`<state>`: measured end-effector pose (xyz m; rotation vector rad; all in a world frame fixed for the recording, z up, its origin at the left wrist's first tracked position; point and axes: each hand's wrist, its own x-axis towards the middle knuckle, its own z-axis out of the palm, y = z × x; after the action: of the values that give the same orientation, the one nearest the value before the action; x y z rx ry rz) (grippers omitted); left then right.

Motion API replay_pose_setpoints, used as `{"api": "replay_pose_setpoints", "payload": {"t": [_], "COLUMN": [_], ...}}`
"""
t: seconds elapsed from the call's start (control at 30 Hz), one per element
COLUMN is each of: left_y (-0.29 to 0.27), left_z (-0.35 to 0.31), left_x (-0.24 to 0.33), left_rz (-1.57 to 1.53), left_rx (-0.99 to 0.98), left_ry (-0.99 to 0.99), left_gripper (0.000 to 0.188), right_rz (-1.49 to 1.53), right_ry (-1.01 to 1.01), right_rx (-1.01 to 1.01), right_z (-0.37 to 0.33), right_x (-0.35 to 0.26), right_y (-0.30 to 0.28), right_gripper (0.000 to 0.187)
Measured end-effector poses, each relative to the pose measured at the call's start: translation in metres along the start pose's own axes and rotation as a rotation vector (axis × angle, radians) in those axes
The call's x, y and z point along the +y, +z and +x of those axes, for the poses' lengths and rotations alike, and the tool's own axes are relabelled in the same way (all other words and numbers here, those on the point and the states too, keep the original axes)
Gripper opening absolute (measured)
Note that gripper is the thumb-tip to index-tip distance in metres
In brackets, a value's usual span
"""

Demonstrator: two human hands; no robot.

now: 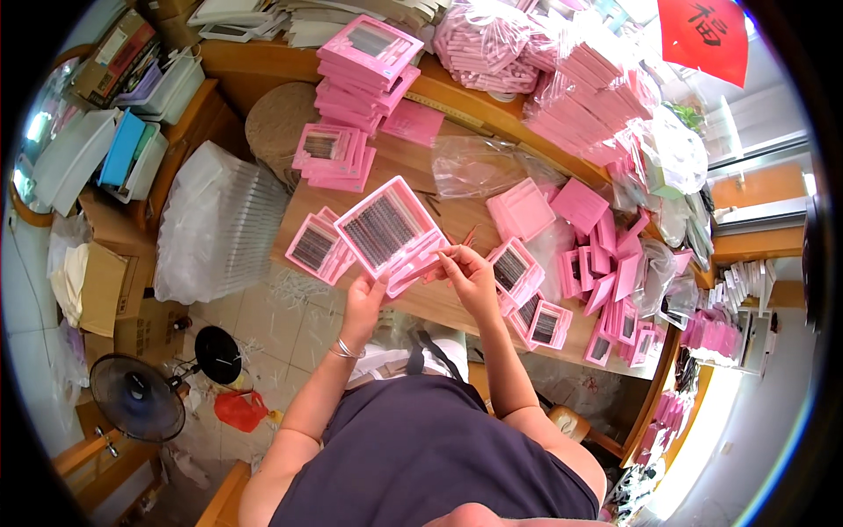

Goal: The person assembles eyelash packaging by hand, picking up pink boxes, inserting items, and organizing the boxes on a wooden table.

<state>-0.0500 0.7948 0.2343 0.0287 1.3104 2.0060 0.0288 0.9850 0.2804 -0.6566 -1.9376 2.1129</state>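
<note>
A cluttered workroom surrounds a wooden desk (pixel 443 309), with a window (pixel 762 189) far off to the right of both grips and a standing fan (pixel 136 397) on the tiled floor (pixel 303 338), well to their left. Above the desk's middle, the left grip (pixel 362 303) is closed on the near edge of a pink case (pixel 379 230), which tilts up and away from it, showing rows of dark strips. At that case's lower right side the right grip (pixel 470 277) has its thumb and fingers drawn together; I cannot tell whether they pinch the case's edge or something slim and reddish (thin points of that colour show just beyond the fingertips). Just left of the held case, and beyond the left grip, lie 2 overlapping cases (pixel 314 246). Farther out, past both grips, stand a small stack (pixel 334 154) and a taller stack (pixel 369 61), also pink. A clear plastic bag (pixel 474 167) lies beyond the right grip. Close on its right are open cases (pixel 514 266) with dark contents; farther right spreads a jumbled pile (pixel 606 263) of pink boxes. A silver bracelet (pixel 347 351) circles the wrist below the left grip.
</note>
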Motion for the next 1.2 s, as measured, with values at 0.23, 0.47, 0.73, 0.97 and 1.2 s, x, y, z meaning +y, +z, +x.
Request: {"api": "replay_pose_setpoints", "payload": {"t": [0.23,0.47,0.73,0.97,1.2], "left_y": [0.010,0.016,0.014,-0.002,-0.033], "left_z": [-0.004,-0.003,0.003,0.011,0.004], "left_x": [-0.010,-0.007,-0.004,-0.022,-0.040], "left_rz": [0.080,-0.015,0.045,0.123,0.159], "left_rx": [0.031,0.045,0.015,0.038,0.135], "left_ry": [0.178,0.133,0.115,0.050,-0.031], "left_gripper": [0.037,0.034,0.030,0.029,0.030], "right_rz": [0.049,-0.342,0.057,0.106,0.021], "right_ry": [-0.114,-0.158,0.093,0.097,0.130], "right_rx": [0.186,0.311,0.215,0.070,0.010], "right_z": [-0.006,-0.013,0.003,0.012,0.030], "right_x": [0.007,0.004,0.006,0.043,0.088], "right_y": [0.027,0.034,0.014,0.006,0.021], "right_gripper": [0.033,0.059,0.024,0.020,0.027]}}
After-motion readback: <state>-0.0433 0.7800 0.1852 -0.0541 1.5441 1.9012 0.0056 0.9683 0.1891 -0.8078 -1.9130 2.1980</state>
